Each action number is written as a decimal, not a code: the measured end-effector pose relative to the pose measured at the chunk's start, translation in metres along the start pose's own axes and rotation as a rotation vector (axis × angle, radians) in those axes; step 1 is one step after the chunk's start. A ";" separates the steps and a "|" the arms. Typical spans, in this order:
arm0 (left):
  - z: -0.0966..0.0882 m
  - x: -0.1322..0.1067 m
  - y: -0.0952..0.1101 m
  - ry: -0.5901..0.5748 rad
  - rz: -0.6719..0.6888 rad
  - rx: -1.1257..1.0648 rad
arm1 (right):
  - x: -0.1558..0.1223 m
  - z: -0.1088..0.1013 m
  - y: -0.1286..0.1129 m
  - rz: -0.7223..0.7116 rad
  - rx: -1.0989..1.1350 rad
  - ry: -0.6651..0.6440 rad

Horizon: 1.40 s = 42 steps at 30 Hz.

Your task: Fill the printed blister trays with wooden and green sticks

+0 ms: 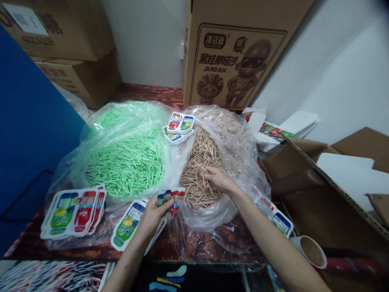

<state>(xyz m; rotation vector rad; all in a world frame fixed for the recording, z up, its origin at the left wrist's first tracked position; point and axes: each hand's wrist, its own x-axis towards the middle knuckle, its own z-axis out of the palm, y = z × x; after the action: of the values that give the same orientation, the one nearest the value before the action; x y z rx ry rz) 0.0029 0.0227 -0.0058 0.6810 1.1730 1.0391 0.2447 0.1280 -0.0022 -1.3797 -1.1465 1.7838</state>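
My left hand [156, 213] pinches a printed card packet [178, 198] with blue, green and red can pictures, its upper edge facing the sticks. Another Sprite-printed card [129, 223] lies flat beside that wrist. Over the open plastic bag of thin brown sticks [202, 150], my right hand [214, 178] has its fingers curled together on a few sticks at the top of the heap; the fingertips are partly hidden. To the left, a second clear bag holds a heap of light green sticks [127, 162].
Filled can-shaped cards [73, 213] are stacked at the front left, more cards [180, 123] between the bags. An open carton [322, 194] and a paper cup [311, 251] are at right. A tall printed box [237, 56] stands behind; a blue panel [33, 109] borders the left.
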 end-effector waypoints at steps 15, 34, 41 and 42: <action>0.017 0.018 0.019 0.017 0.106 -0.160 | -0.015 0.034 0.009 0.023 0.268 -0.285; 0.043 0.042 0.017 -0.042 0.004 -0.132 | -0.021 0.087 0.056 0.128 0.473 -0.104; 0.049 0.031 0.027 -0.048 -0.017 -0.220 | -0.022 0.091 0.059 0.065 0.471 0.004; 0.045 0.029 0.030 -0.044 -0.019 -0.231 | -0.025 0.088 0.058 0.071 0.475 0.001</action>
<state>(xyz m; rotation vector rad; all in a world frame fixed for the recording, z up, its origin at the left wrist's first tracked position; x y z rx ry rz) 0.0380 0.0646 0.0212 0.5075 1.0006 1.1182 0.1693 0.0572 -0.0360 -1.1426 -0.6173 1.9432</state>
